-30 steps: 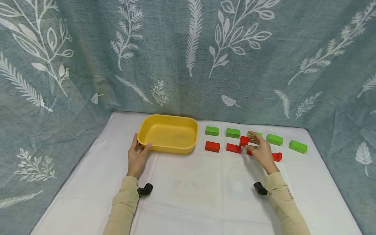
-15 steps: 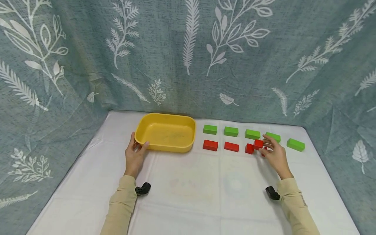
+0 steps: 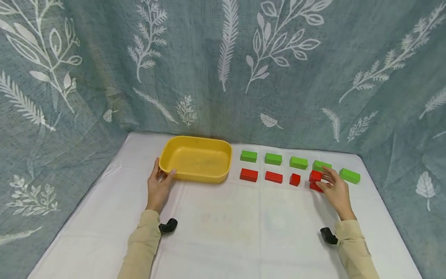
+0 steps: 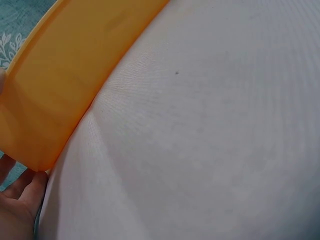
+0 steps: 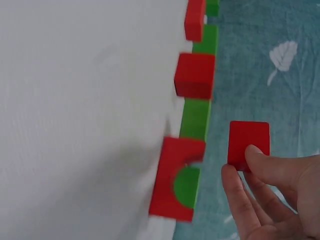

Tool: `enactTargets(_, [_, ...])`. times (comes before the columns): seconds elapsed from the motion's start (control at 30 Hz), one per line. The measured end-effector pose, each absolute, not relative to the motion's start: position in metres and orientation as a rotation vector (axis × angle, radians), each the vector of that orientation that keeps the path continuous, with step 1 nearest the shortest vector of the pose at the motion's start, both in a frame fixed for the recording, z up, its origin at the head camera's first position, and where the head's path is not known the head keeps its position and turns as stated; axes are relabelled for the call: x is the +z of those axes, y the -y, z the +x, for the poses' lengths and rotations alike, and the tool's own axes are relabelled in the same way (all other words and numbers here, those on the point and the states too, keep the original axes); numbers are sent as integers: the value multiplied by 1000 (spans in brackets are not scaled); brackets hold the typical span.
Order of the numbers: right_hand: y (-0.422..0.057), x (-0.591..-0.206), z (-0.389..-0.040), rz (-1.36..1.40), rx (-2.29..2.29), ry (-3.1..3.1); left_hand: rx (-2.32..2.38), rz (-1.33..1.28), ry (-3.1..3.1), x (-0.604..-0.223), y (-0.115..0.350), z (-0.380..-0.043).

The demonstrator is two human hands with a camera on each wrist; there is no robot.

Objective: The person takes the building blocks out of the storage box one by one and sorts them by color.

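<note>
My right hand [image 3: 338, 192] pinches a small red block [image 3: 315, 176] between thumb and fingers. In the right wrist view, this red block [image 5: 242, 140] shows a flat, nearly square face. It hovers above a red arch block [image 5: 162, 182] with a half-round notch, partly hidden by the hand in the head view. At the left, my left hand [image 3: 159, 190] grips the near left corner of a shallow yellow tray [image 3: 195, 176], thumb at the front rim and fingers around the side. Only part of that hand and the tray's wall [image 4: 65, 85] appear in the left wrist view.
Red blocks [image 3: 249, 174], [image 3: 273, 177] and a smaller red block [image 3: 294, 179] stand in a front row. Behind them runs a row of several green blocks [image 3: 298, 162]. A white cloth [image 3: 223, 232] covers the table; a patterned curtain [image 3: 195, 77] hangs behind.
My right hand has carried the red block to the right, from over the middle of the red row to above the arch block. The left hand stays at the tray's corner.
</note>
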State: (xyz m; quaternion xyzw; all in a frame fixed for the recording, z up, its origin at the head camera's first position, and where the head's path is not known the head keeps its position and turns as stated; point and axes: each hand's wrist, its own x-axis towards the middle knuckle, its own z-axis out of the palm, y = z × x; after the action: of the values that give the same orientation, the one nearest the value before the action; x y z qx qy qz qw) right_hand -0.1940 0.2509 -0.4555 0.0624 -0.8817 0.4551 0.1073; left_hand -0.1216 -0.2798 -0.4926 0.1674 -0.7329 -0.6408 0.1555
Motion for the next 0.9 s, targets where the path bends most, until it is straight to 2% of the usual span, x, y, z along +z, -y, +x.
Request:
enactTargets(0.2, [-285,-454,-186,59,1273,2617,-1839,546,2105,-495,284,-109])
enactTargets(0.47, [-331,-466,-188,30,1080,2793,-1843,537,2082,-497,292,-111])
enactTargets(0.9, [-341,-476,-189,107,1028,2914,-1858,542,2043,-493,288,-111])
